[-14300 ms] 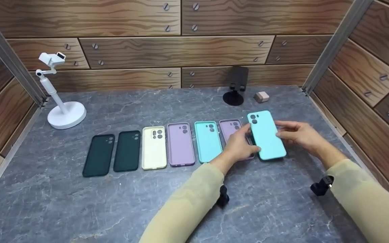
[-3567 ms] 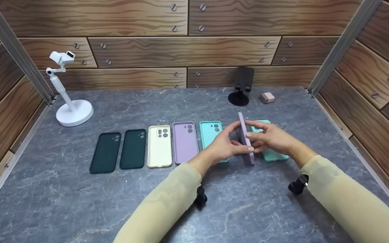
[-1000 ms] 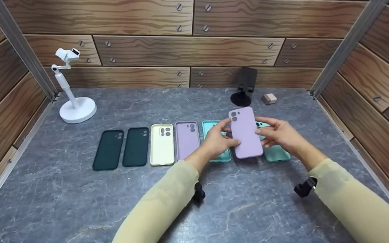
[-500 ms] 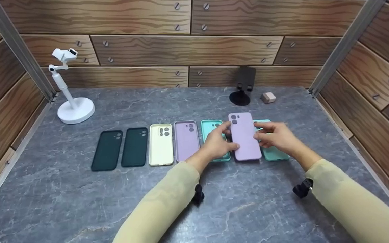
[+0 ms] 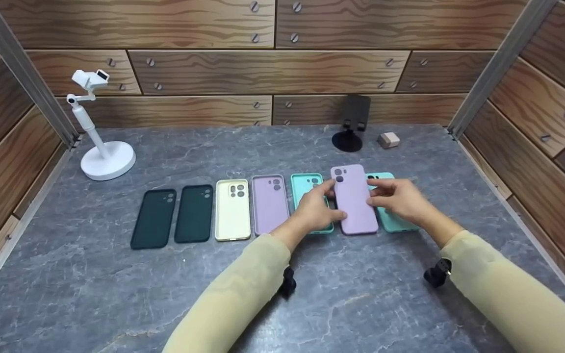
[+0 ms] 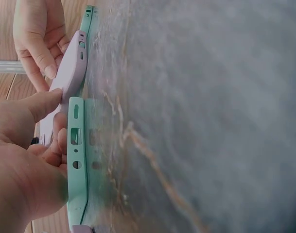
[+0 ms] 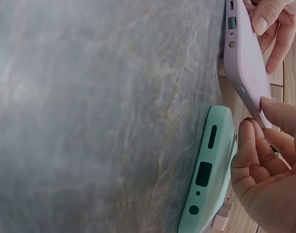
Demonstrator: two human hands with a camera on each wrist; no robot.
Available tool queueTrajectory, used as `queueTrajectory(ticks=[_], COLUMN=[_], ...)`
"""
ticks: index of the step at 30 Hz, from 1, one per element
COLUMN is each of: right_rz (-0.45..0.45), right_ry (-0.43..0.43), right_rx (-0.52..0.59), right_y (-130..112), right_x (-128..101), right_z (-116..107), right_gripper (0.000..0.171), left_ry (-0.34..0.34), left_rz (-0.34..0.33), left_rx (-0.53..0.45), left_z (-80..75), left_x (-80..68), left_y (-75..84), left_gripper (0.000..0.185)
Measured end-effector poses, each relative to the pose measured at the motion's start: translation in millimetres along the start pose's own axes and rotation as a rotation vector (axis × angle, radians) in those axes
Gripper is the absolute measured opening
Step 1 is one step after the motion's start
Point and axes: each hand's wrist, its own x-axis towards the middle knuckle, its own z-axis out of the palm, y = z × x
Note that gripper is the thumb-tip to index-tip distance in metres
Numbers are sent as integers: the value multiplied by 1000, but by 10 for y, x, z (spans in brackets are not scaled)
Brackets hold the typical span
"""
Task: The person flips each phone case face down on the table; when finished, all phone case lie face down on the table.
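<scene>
While both hands pinch its long edges, the lilac phone case (image 5: 354,200) lies back-up between two mint cases (image 5: 307,193), long axis pointing away; left hand (image 5: 316,211) and right hand (image 5: 400,198) sit equally close, near end touching the worktop (image 5: 165,294).

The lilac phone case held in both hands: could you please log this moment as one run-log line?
left hand: grips lilac case | right hand: grips same case | case: back up, over table, between two mint cases
</scene>
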Motion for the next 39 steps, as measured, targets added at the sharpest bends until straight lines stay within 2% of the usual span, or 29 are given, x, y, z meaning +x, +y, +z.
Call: queueTrajectory(ticks=[6,16,26,33,39], right_rz=[-54,-38,-62,-61,-70], right_ry=[6,2,45,61,92], right_rx=[-55,-111,-166,-128,-89], right_y=[36,5,-5,-52,-174], right_x=[19,10,-3,-10,-39], right_z=[30,65,117,95,120], right_gripper=[58,55,52,51,49], left_ry=[-1,-11,4,58,123], left_rz=[32,0,-24,-8,47], left_rx=[51,102,128,56,-56], left_z=[3,11,49,-39,-300], left_x=[5,-2,5,-42,-104], left_y=[-11,6,41,89,113], left_gripper=[84,82,80,73,64])
